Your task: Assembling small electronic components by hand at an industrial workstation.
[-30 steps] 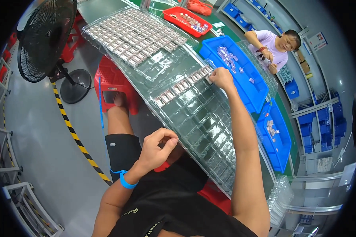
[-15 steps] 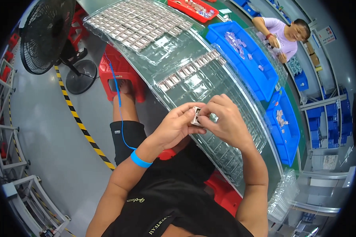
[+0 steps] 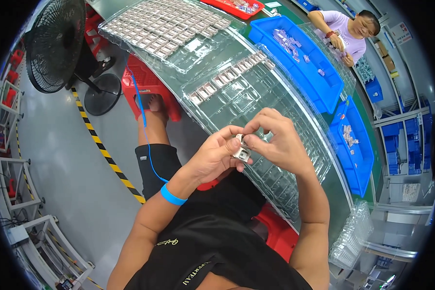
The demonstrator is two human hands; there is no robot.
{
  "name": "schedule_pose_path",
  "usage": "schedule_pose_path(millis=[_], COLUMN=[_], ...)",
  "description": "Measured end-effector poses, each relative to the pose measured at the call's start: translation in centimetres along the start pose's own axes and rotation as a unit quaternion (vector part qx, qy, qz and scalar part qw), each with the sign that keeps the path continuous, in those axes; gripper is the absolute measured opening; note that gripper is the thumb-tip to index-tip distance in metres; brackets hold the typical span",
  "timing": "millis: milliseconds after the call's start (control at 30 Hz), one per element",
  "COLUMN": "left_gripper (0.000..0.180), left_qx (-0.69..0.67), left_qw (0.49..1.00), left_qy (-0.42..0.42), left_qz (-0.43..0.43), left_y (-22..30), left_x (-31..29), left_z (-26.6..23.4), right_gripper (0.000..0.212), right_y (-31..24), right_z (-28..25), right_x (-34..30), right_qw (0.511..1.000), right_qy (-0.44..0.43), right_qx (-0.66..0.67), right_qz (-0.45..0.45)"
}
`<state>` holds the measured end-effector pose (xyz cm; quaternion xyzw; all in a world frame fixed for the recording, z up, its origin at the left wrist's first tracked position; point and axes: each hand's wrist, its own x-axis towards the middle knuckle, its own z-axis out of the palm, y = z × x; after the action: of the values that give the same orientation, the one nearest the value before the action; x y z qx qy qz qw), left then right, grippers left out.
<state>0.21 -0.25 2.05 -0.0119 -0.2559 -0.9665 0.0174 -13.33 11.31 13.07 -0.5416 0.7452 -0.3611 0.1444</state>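
My left hand (image 3: 213, 158) and my right hand (image 3: 274, 140) meet over my lap, both pinching one small white and metal part (image 3: 241, 150) between their fingertips. A blue strap (image 3: 172, 195) circles my left wrist, with a thin blue cord running from it toward the floor. Just beyond my hands lies a clear plastic compartment tray (image 3: 275, 111), with a short row of the same small parts (image 3: 229, 75) along its far edge. A second clear tray (image 3: 164, 26) farther left is mostly filled with parts.
Blue bins (image 3: 299, 53) with loose parts sit on the green bench; another blue bin (image 3: 353, 145) lies to the right. A person in a lilac top (image 3: 345, 34) works at the far end. A black floor fan (image 3: 55, 43), a red stool (image 3: 147, 87) and yellow-black floor tape (image 3: 106, 154) are at left.
One second ago my right hand reached out to the row of parts on the tray. It has come back with a part, and both hands now hold it close to my body.
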Motion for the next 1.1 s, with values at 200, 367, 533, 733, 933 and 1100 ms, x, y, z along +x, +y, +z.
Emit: schedule_pose_path(millis=[200,367,533,733,933,1100], left_gripper=[0.041,0.039,0.039,0.038,0.039,0.039], left_qx=[-0.029,-0.050,-0.033,-0.001,0.042,0.002], left_qw=[0.999,0.998,0.998,0.997,0.995,0.998], left_qy=[-0.016,-0.029,-0.026,0.007,0.050,-0.007], left_qz=[0.005,0.013,0.039,0.080,0.072,0.069], left_y=[0.0,-0.2,-0.4,0.0,-0.7,-0.6], left_x=[0.0,0.0,0.0,-0.1,0.1,0.0], left_z=[-0.5,-0.7,-0.7,0.4,0.1,-0.1], right_gripper=[0.011,0.012,0.005,0.012,0.011,0.010], right_y=[0.0,0.9,1.9,0.4,-0.4,1.1], right_z=[-0.3,-0.1,0.3,0.0,0.3,-0.1], right_x=[0.0,-0.5,-1.3,-2.3,-1.8,-2.3], right_qw=[0.998,0.975,0.970,0.997,0.999,0.994], right_qy=[-0.039,-0.054,-0.018,0.075,0.011,0.014], right_qx=[0.000,0.162,0.192,0.022,-0.024,0.094], right_qz=[0.047,0.145,0.152,-0.009,-0.036,0.046])
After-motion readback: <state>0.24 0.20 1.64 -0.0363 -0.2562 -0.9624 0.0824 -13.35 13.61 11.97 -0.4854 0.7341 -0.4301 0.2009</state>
